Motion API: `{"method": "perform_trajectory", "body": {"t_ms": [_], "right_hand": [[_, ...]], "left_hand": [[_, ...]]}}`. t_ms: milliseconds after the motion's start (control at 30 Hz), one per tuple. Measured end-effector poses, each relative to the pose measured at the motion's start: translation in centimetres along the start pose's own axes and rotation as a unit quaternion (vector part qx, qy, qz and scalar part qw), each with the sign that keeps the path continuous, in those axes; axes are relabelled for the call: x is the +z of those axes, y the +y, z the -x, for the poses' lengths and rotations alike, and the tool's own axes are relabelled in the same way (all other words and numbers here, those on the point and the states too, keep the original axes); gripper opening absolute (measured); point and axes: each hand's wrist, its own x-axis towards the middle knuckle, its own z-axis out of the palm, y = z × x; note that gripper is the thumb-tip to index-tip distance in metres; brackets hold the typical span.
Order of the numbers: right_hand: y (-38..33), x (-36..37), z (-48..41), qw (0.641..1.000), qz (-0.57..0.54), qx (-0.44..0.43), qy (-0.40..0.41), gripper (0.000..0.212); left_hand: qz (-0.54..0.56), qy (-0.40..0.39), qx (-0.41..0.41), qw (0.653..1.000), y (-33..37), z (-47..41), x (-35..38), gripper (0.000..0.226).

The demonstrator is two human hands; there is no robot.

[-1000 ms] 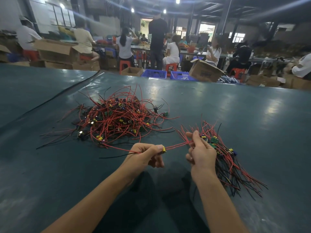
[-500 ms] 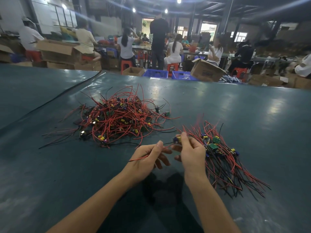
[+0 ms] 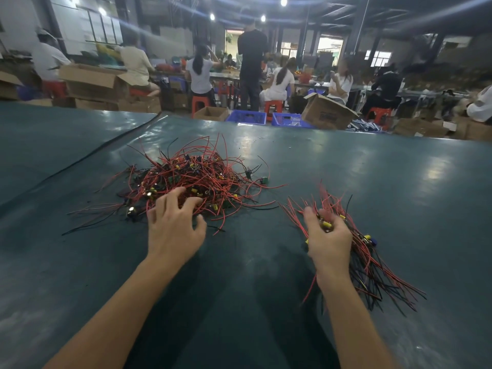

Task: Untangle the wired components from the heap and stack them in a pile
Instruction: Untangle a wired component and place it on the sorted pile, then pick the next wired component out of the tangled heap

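A tangled heap (image 3: pixel 197 182) of red and black wires with small yellow and green components lies on the dark green table (image 3: pixel 372 182), left of centre. My left hand (image 3: pixel 174 225) reaches onto the heap's near edge with fingers spread, touching the wires. To the right lies the sorted pile (image 3: pixel 372 265) of wired components, its wires fanning toward me and to the right. My right hand (image 3: pixel 328 241) sits over that pile's far end, fingers curled round a wired component with a yellow part.
A seam (image 3: pixel 87 158) runs across the table at the left. Beyond the far table edge stand cardboard boxes (image 3: pixel 326 114), blue crates (image 3: pixel 247 117) and red stools, with several people seated and standing at other tables.
My hands have parted. The left one let go of the wire and moved up-left onto the heap. The right one carried the freed component right, onto the sorted pile.
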Motion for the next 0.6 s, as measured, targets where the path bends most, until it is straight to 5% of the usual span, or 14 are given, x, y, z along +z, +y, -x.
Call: {"method": "perform_trajectory", "body": {"t_ms": [133, 300, 467, 600], "right_hand": [[0.6, -0.3, 0.4, 0.961, 0.264, -0.075, -0.043, 0.052], [0.6, 0.1, 1.2, 0.875, 0.466, -0.126, -0.032, 0.068], [0.6, 1.2, 2.3, 0.866, 0.474, -0.146, -0.067, 0.071], [0.8, 1.8, 2.9, 0.881, 0.429, -0.178, -0.092, 0.069]], "left_hand": [[-0.059, -0.039, -0.074, 0.995, -2.4, -1.0, -0.5, 0.04], [-0.058, -0.119, -0.116, 0.984, -3.7, -1.2, -0.5, 0.034], [-0.004, -0.086, -0.103, 0.991, -3.6, -1.1, -0.6, 0.029], [0.069, 0.016, -0.01, 0.997, -1.8, -0.8, -1.1, 0.028]]}}
